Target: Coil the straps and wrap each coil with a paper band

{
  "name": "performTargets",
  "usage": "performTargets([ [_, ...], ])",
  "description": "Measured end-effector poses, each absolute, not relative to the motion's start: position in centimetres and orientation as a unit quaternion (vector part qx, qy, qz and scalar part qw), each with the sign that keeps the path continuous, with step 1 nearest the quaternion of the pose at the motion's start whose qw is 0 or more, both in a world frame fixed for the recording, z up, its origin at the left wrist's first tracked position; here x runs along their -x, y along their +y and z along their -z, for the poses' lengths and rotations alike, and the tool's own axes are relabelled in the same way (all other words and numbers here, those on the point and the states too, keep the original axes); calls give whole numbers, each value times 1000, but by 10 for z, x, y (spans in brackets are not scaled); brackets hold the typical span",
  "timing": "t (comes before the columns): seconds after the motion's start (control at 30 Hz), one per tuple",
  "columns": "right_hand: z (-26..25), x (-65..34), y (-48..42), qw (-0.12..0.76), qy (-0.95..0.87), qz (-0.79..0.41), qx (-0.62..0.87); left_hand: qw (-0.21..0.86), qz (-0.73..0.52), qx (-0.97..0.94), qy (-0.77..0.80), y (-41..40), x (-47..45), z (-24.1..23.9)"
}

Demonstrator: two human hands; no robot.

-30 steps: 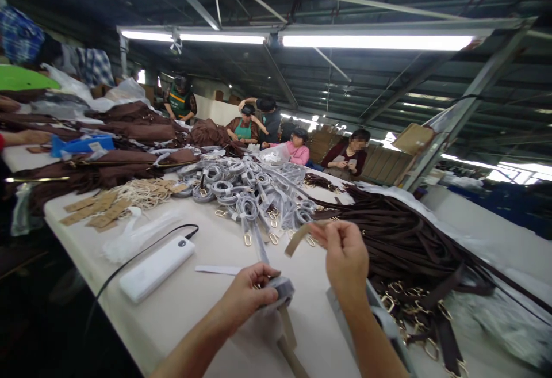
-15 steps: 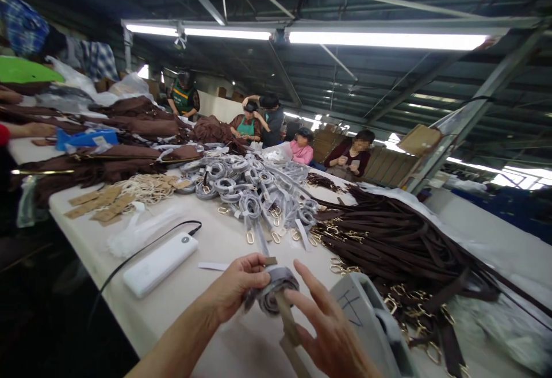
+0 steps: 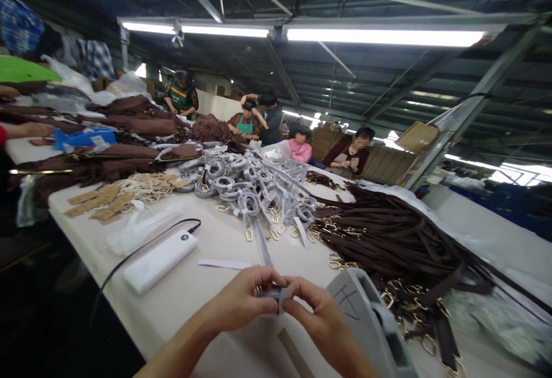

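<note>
well left of the grip, on the worktop (image 3: 215, 245), lie kraft-paper tags (image 3: 97, 201), and nearer, a white power bank (image 3: 159, 263). just beyond the left hand is a thin white strip (image 3: 224, 263). farther off, past both hands, sits a heap of wrapped grey coils (image 3: 248, 202) with metal rings showing.

the left hand (image 3: 235, 303) has a narrow grip, thumb and fingers closed on a small grey roll (image 3: 268, 293), which is between the two hands and mostly hidden by them. the right hand (image 3: 317, 312) meets it from the other side, its grip pinched on a pale band (image 3: 284, 296) at the roll's right end. below the hands a tan strip (image 3: 295, 352) runs toward the viewer; whether it joins the roll i cannot tell.

to do this well, i'd keep the left grip firm so the windings stay tight, draw the band flat and snug, and press its end down with the right thumb, without creasing.

right of the grip stand a grey device (image 3: 362, 303) and, beyond it, dark brown straps (image 3: 401, 234).
</note>
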State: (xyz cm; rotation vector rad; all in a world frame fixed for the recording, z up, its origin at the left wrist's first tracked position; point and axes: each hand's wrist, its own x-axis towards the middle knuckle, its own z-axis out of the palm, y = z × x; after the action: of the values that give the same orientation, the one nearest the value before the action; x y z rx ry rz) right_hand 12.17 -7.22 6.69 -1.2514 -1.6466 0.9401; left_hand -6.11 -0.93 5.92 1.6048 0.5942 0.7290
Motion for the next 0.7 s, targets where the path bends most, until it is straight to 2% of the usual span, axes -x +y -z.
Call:
performTargets([
  [0.1, -61, -123, -71, 449, -608, -432, 492, 570, -288, -722, 266, -11, 62, -57],
  [0.33, -47, -123, -74, 479, -558, -459, 499, 457, -253, -802, 289, -17, 63, -57],
  [0.7, -25, -105, -84, 532, -531, -398, 526, 408, -208, -825, 329, -26, 70, -49],
])
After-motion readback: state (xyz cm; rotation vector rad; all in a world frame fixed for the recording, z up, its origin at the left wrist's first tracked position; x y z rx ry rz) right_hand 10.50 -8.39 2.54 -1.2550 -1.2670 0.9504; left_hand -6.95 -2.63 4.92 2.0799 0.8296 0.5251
